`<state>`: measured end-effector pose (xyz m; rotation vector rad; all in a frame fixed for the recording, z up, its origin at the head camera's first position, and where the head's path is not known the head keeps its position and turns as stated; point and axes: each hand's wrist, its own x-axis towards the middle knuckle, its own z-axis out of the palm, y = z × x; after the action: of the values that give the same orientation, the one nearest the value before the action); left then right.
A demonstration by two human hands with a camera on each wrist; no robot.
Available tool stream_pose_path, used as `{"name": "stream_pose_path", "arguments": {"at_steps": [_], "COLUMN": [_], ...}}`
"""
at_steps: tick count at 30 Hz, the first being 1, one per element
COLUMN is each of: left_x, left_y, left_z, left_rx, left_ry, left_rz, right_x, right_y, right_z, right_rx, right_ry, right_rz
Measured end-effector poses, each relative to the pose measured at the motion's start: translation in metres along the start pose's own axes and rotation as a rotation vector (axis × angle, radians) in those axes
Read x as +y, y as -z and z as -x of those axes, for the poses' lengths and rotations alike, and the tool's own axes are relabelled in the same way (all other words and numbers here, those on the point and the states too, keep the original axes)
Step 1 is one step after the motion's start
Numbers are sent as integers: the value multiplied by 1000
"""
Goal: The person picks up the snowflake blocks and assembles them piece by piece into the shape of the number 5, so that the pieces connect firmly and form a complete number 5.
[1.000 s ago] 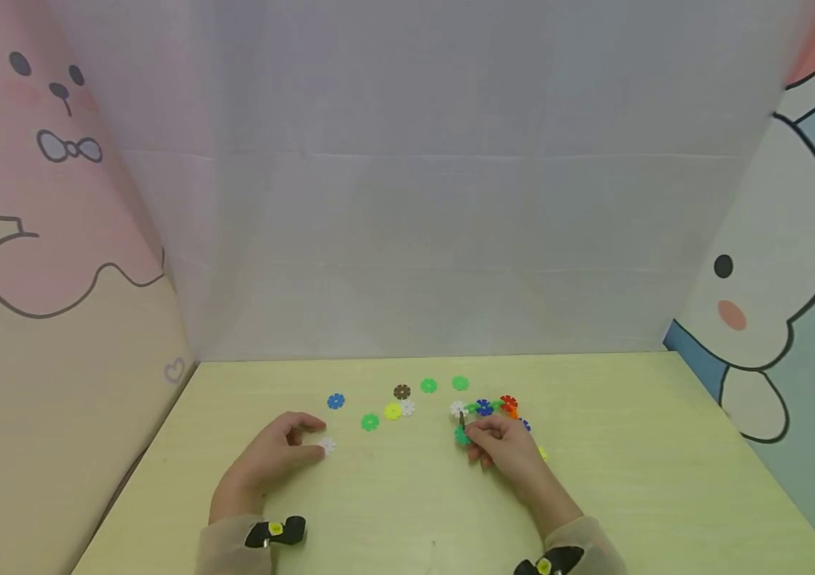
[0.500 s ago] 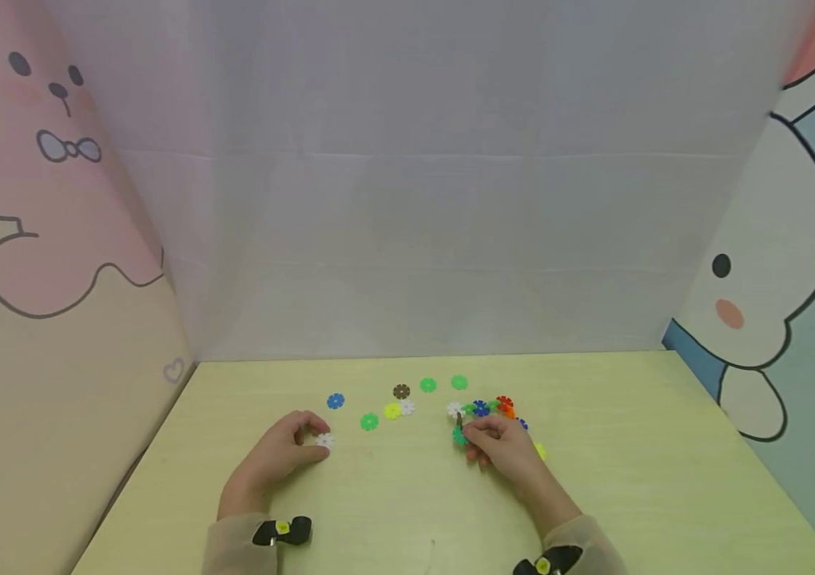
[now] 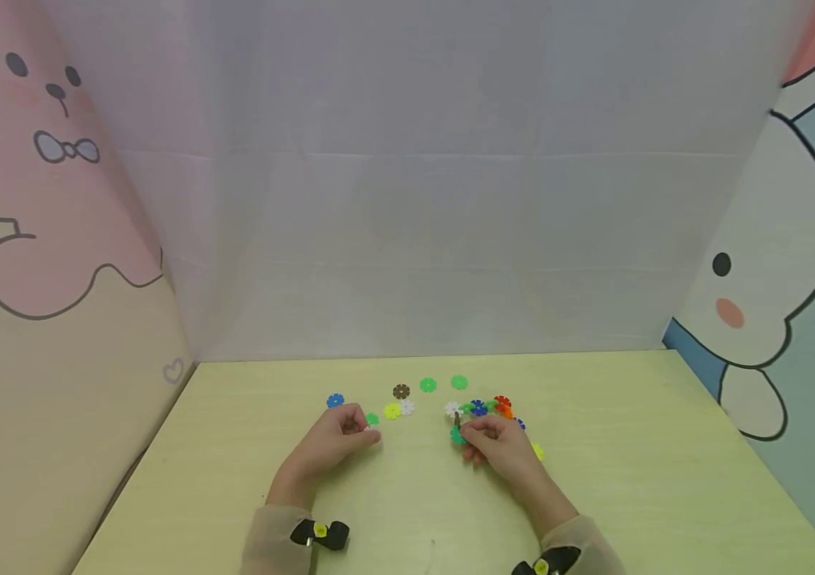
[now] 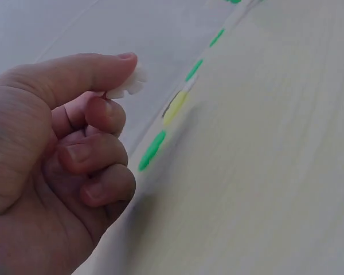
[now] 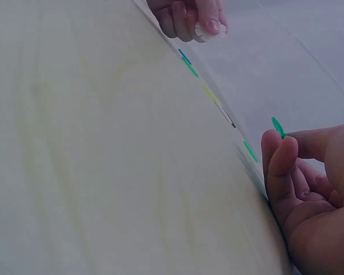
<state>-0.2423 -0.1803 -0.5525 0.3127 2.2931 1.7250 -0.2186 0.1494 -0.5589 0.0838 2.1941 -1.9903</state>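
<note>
My left hand (image 3: 328, 443) pinches a white snowflake disc (image 4: 136, 83) between thumb and index finger, raised above the table. In the head view the disc is mostly hidden by the fingers. On the right, my right hand (image 3: 502, 449) grips a string of linked snowflake discs by a green disc (image 3: 457, 435). A brown disc, edge-on, joins that one to a white disc (image 3: 454, 408). From there the string runs back through a dark blue disc (image 3: 479, 408) and a red disc (image 3: 502, 402), then bends behind the hand towards a yellow disc (image 3: 538, 451).
Loose discs lie on the pale table (image 3: 407, 511): a blue disc (image 3: 335, 399), a partly hidden green disc (image 3: 373, 418), a yellow disc (image 3: 392, 411) against a white one, a brown disc (image 3: 401, 391) and two more green ones. A white curtain (image 3: 415, 239) closes off the back.
My left hand has lifted the white disc and carried it right, now overlapping the nearest loose green disc. My right hand and its string have shifted slightly left.
</note>
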Motion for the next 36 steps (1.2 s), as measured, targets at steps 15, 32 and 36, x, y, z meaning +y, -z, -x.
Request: {"name": "stream_pose_path", "arguments": {"at_steps": [15,32,36], "left_x": [7,22,19], "left_y": [-56,-103,-105], "left_z": [-14,-15,-16], "left_rx": [-75,-45,-57], "left_ry": [-57,-90,-78], "left_rz": [-52,-38,-15], "right_x": [-1,-1,-1], "right_y": [-1,0,-2], "right_z": [2,1,0], "right_rx": [6,5,15], "right_ry": [-1,-3,-2], "right_rz": [2,0,0]}}
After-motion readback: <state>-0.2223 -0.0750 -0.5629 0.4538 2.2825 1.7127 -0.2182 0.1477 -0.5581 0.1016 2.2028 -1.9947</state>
